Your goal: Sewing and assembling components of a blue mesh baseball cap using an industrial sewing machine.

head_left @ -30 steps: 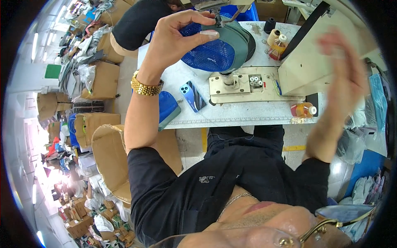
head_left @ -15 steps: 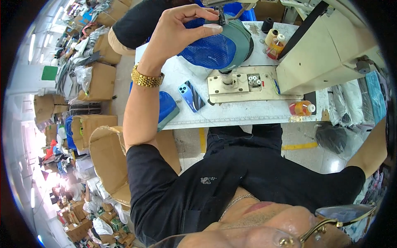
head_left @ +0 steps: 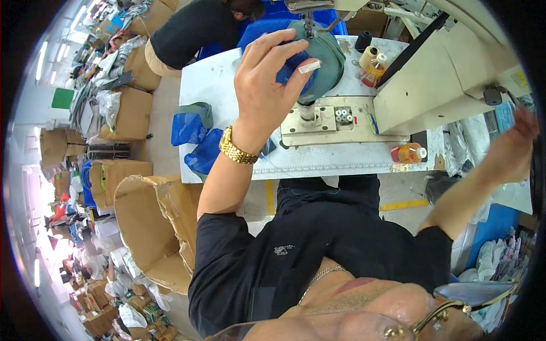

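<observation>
A cap (head_left: 327, 62) with a grey-green panel and blue mesh sits over the post of a sewing machine (head_left: 438, 74), under its needle and presser foot. My left hand (head_left: 267, 77) is over the cap's near-left side, thumb and fingers apart. A small white strip (head_left: 310, 67) shows at the thumb's tip; whether it is tape or a label I cannot tell. Off to the right, beyond the machine's end, my right hand (head_left: 515, 145) is raised and smeared by motion, its fingers unclear. More blue mesh cap pieces (head_left: 190, 126) lie at the table's left edge.
On the white table (head_left: 219, 79) stand thread cones (head_left: 368, 57) and an orange oil bottle (head_left: 373, 71); another bottle (head_left: 408, 153) lies near the front edge. A cardboard box (head_left: 153, 227) stands at the left. Another person (head_left: 190, 34) bends beside a blue bin at the back.
My left hand has moved from the presser foot toward me, its fingers wider apart. My right hand has come into view at the right. The other person leans further in.
</observation>
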`<state>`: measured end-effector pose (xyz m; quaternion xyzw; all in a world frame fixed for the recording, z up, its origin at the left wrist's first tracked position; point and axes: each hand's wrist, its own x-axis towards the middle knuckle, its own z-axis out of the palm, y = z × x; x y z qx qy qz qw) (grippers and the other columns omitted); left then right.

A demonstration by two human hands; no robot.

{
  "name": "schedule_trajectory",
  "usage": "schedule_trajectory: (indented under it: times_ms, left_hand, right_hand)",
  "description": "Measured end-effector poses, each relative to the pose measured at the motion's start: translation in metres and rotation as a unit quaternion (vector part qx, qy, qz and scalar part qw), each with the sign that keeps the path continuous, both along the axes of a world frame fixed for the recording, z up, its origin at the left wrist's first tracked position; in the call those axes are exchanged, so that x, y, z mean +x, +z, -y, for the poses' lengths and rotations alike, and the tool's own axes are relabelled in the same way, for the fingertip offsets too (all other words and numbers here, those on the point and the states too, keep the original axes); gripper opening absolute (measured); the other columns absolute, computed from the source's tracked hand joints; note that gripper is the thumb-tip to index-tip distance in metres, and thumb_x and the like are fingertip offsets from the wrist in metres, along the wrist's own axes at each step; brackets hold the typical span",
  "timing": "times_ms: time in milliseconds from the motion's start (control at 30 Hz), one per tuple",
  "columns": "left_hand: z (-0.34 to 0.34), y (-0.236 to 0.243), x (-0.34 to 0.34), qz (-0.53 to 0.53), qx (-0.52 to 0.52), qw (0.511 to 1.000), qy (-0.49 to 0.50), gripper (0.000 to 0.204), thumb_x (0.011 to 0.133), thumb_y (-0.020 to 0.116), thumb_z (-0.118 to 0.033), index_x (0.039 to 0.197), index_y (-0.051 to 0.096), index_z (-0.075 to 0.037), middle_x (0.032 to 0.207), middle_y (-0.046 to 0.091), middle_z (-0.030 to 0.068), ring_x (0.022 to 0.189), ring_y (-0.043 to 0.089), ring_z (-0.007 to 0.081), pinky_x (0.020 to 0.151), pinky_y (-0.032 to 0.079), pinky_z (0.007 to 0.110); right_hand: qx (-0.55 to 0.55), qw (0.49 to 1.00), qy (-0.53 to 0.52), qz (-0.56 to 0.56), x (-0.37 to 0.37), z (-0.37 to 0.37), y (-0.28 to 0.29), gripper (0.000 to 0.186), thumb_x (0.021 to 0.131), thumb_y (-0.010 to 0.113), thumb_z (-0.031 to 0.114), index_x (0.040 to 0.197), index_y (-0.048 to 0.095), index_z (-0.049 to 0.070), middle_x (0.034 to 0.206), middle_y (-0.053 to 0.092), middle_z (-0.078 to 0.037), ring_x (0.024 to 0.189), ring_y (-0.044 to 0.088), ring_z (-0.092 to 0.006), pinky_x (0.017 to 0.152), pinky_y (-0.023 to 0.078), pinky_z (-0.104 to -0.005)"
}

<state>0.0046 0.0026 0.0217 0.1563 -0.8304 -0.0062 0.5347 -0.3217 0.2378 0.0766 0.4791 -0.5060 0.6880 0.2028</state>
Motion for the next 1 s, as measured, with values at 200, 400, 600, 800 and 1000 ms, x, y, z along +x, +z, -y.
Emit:
schedule_trajectory:
  times_ms: [200, 400, 600, 800, 1000]
  left_hand:
    - [0.026, 0.006, 0.004, 0.024, 0.097, 0.984, -0.148, 0.025, 0.076, 0.081, -0.010, 0.098, 0.073, -0.003, 0.111, 0.071, 0.0120, 0.099, 0.069, 0.0241, 0.084, 0.054, 0.032]
    - [0.040, 0.013, 0.002, 0.055, 0.132, 0.969, -0.201, 0.027, 0.076, 0.081, -0.012, 0.100, 0.072, -0.003, 0.112, 0.070, 0.0130, 0.103, 0.068, 0.0249, 0.090, 0.052, 0.033]
    - [0.047, 0.012, 0.006, 0.073, 0.209, 0.943, -0.250, 0.034, 0.076, 0.082, -0.013, 0.107, 0.070, -0.005, 0.120, 0.067, 0.0130, 0.113, 0.063, 0.0254, 0.097, 0.048, 0.036]
    - [0.054, 0.012, 0.005, 0.082, 0.227, 0.928, -0.284, 0.031, 0.078, 0.080, -0.009, 0.107, 0.070, -0.006, 0.121, 0.066, 0.0116, 0.115, 0.062, 0.0239, 0.099, 0.048, 0.036]
    - [0.058, 0.012, 0.006, 0.087, 0.283, 0.906, -0.301, 0.030, 0.080, 0.077, -0.006, 0.109, 0.068, -0.004, 0.122, 0.066, 0.0099, 0.114, 0.062, 0.0203, 0.102, 0.048, 0.033]
  right_hand:
    - [0.244, 0.917, 0.276, 0.151, 0.134, 0.140, -0.038, 0.020, 0.094, 0.067, 0.020, 0.100, 0.070, 0.001, 0.073, 0.065, -0.002, 0.060, 0.056, -0.0060, 0.055, 0.043, -0.0194]
    - [0.317, 0.903, 0.223, 0.184, 0.146, 0.144, -0.047, 0.021, 0.091, 0.071, 0.023, 0.092, 0.071, 0.002, 0.070, 0.064, -0.001, 0.059, 0.056, -0.0050, 0.053, 0.043, -0.0186]
    - [0.236, 0.868, 0.338, 0.275, 0.193, 0.134, -0.072, 0.027, 0.091, 0.072, 0.024, 0.100, 0.071, -0.001, 0.080, 0.071, -0.005, 0.069, 0.065, -0.0066, 0.060, 0.051, -0.0200]
    - [0.157, 0.808, 0.432, 0.368, 0.199, 0.154, -0.089, 0.026, 0.094, 0.069, 0.023, 0.103, 0.068, -0.001, 0.083, 0.071, -0.006, 0.074, 0.069, -0.0106, 0.064, 0.054, -0.0221]
    - [0.122, 0.800, 0.448, 0.380, 0.202, 0.160, -0.092, 0.024, 0.096, 0.065, 0.023, 0.101, 0.068, -0.001, 0.082, 0.070, -0.007, 0.076, 0.069, -0.0117, 0.065, 0.055, -0.0227]
